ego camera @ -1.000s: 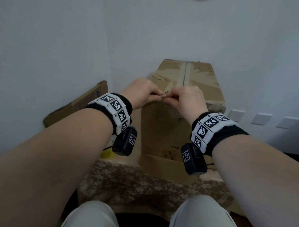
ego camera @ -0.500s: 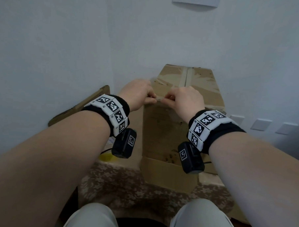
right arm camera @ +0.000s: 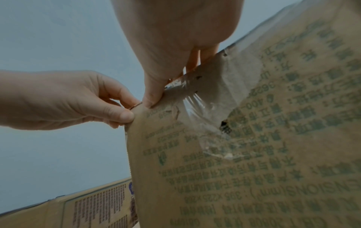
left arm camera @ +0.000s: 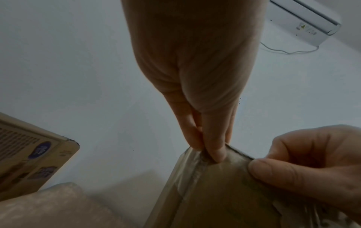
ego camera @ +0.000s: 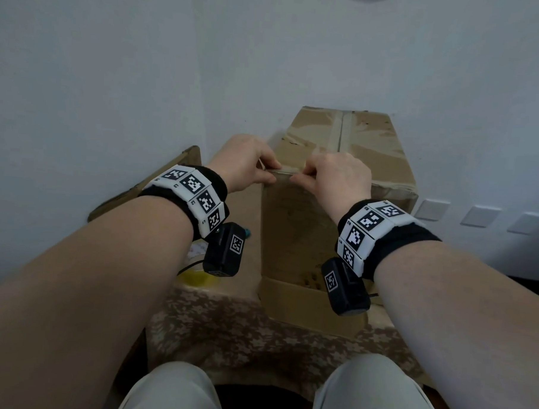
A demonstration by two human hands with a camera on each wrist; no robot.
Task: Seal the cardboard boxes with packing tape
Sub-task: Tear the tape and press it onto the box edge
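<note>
A tall brown cardboard box (ego camera: 292,230) stands upright in front of me, with a tape strip (ego camera: 339,130) along its top seam. My left hand (ego camera: 271,173) pinches the near top edge at the left corner, thumb against fingers (left arm camera: 215,152). A short way to the right, my right hand (ego camera: 297,178) pinches the same edge, thumb in front (right arm camera: 152,98). Wrinkled clear tape (right arm camera: 195,104) lies over the edge and down the printed front face (right arm camera: 254,154). In the right wrist view my left hand (right arm camera: 126,115) grips the corner.
A flattened printed carton (ego camera: 158,181) leans on the white wall at the left. A yellow tape roll (ego camera: 197,275) lies half hidden under my left wrist, on a camouflage-patterned surface (ego camera: 241,336). My knees (ego camera: 173,392) are below. Wall sockets (ego camera: 431,208) sit at the right.
Both hands stay on the box's near top edge; they have slid slightly apart, the left one toward the left corner. The head view has shifted a little.
</note>
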